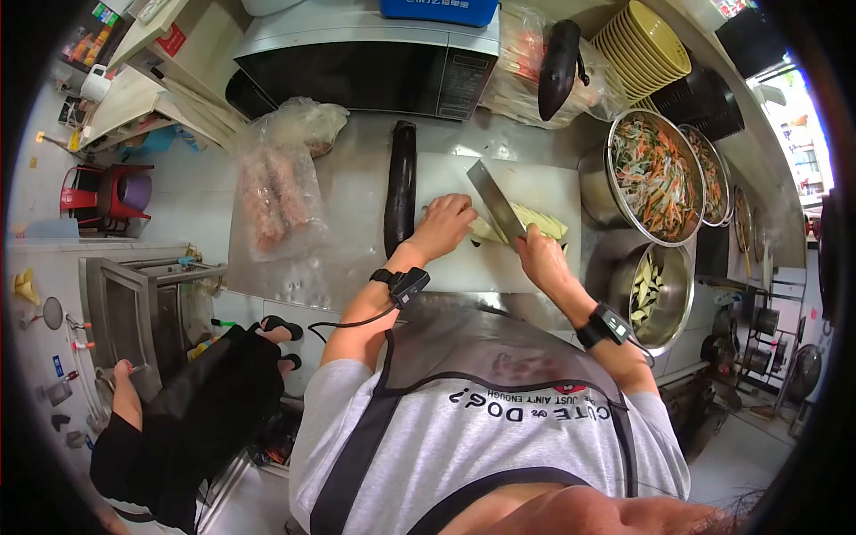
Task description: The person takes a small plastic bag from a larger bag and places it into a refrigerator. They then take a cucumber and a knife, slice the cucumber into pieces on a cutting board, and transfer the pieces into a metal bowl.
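Observation:
My right hand [542,256] grips the handle of a cleaver [496,201], whose blade points up and to the left. Under and beside the blade lies cut eggplant [540,223] with pale flesh, on a white cutting board [535,183]. My left hand [443,226] has its fingers curled near the left end of the cut eggplant; what they hold, if anything, is hidden. Just left of that hand a whole dark eggplant [401,183] lies lengthwise on the metal table.
Cut eggplant fills part of a steel bowl [685,308] at right. Behind it stands a pot [599,183] of shredded vegetables. A microwave [357,71], bagged meat [276,192], another eggplant [559,71] and stacked yellow baskets [644,49] surround the board. A person in black [192,428] is at lower left.

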A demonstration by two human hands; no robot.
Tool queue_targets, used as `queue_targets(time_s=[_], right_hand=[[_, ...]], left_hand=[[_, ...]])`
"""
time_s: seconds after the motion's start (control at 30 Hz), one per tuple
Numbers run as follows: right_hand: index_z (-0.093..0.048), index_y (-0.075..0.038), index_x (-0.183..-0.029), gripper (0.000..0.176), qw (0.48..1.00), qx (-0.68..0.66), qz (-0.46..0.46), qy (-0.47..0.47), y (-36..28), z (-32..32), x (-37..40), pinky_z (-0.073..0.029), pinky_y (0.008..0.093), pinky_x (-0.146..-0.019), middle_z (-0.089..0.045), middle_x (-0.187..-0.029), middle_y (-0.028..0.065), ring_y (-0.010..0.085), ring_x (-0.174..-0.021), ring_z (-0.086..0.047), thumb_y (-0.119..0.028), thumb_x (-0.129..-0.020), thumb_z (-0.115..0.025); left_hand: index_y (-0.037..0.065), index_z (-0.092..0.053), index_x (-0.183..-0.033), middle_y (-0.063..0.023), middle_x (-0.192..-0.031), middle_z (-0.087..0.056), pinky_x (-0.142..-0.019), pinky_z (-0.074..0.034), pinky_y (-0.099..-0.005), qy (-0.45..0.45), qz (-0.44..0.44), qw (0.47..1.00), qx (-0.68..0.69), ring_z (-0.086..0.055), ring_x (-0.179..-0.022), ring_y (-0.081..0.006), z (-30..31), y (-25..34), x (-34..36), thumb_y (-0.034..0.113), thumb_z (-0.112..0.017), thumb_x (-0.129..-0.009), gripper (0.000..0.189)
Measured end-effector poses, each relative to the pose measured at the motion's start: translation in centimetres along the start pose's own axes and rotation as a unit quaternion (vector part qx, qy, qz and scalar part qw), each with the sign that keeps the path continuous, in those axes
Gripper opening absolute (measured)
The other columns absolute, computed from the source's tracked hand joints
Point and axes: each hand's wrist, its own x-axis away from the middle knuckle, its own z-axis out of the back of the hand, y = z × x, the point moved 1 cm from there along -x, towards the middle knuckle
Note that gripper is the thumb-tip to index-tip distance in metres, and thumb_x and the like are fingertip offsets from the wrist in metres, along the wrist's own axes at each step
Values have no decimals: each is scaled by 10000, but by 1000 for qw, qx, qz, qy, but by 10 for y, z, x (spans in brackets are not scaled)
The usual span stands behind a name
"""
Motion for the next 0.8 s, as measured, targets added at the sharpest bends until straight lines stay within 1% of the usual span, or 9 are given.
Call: queue_targets(time_s=[0.03,0.1,0.2,0.33,0.4,0.5,0.67,0.73,0.8], right_hand=[[-504,37,-897,254,1000,0,-2,-2,-5,7,5,-496,542,-666,-632,-717,290,470,-731,-635,-205,-926,-577],[-500,42,-895,235,999,22,45,-21,-12,15,11,-494,542,-655,-626,-698,286,470,-713,-634,-181,-924,-570],[-497,43,-890,229,996,33,72,-32,-15,12,12,-494,536,-633,-621,-677,277,464,-689,-632,-173,-920,-568],[-496,39,-885,227,996,50,69,-35,-17,7,9,-498,528,-616,-620,-669,270,455,-671,-633,-174,-919,-568],[-497,31,-885,226,996,40,72,-31,-15,3,7,-501,531,-615,-622,-675,266,450,-668,-635,-182,-918,-568],[-498,26,-889,238,998,25,53,2,-5,-40,-9,-504,531,-627,-629,-699,275,456,-682,-636,-198,-919,-573],[-499,25,-905,253,1000,1,17,8,-1,-37,-12,-501,540,-658,-636,-739,295,469,-719,-639,-216,-921,-578],[-502,31,-913,262,1000,-13,2,2,-1,-22,-11,-497,550,-678,-637,-746,302,480,-731,-635,-219,-922,-580],[-503,32,-912,263,1000,-4,19,-1,-5,-10,-2,-498,547,-679,-637,-742,300,480,-734,-635,-219,-923,-580]], left_hand=[[106,-586,-1014,-73,-1135,-541,-941,-406,-426,-2,0,1000,2,-508,-1111,-283,2,2,1,118,-732,-728,321],[97,-604,-1002,-72,-1105,-539,-953,-398,-425,44,15,998,-29,-500,-1116,-273,5,3,3,106,-698,-756,264],[95,-605,-1010,-70,-1102,-542,-960,-394,-424,30,25,998,-44,-500,-1117,-269,5,-1,9,104,-678,-769,252],[95,-603,-1012,-74,-1111,-548,-926,-410,-439,29,23,999,-40,-504,-1113,-291,-1,-7,10,81,-691,-757,270],[91,-602,-1011,-78,-1081,-561,-908,-427,-431,32,28,999,-25,-514,-1101,-290,-5,-9,11,77,-657,-776,242],[95,-599,-983,-67,-1038,-561,-883,-439,-418,16,36,998,-41,-530,-1053,-273,-6,-9,9,97,-590,-807,176],[78,-583,-997,-85,-1060,-562,-894,-440,-428,4,19,1000,-18,-524,-1088,-296,-9,-10,11,67,-626,-781,221],[74,-569,-1005,-86,-1072,-562,-903,-442,-424,28,16,999,-1,-528,-1083,-302,-4,-4,8,51,-653,-753,267],[77,-569,-1008,-88,-1085,-560,-910,-440,-423,38,27,999,-10,-529,-1085,-304,2,-2,9,50,-665,-742,283]])
